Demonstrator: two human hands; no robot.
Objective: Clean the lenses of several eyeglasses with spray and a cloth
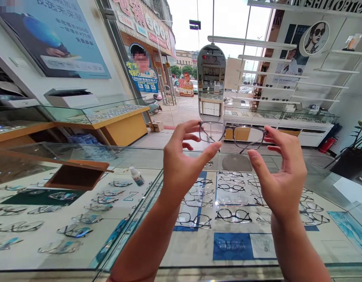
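A pair of thin dark-rimmed eyeglasses (229, 127) is held up in front of me, above the glass counter, its clear lenses facing me. My left hand (181, 168) grips its left end, with fingers behind the rim and thumb below the left lens. At the other end, my right hand (282, 176) pinches the outer corner of the frame, its thumb under the right lens. The temples stretch away behind the lenses, partly seen through them. Beneath both hands, several rows of display eyeglasses (233, 215) lie in the case.
The glass counter (198, 270) spans the foreground. On its left are a brown wooden tray (78, 175) and a white spray bottle (136, 176). An upright mirror (211, 82) stands beyond the counter. A potted plant (352, 158) is at far right, near a red fire extinguisher (327, 145).
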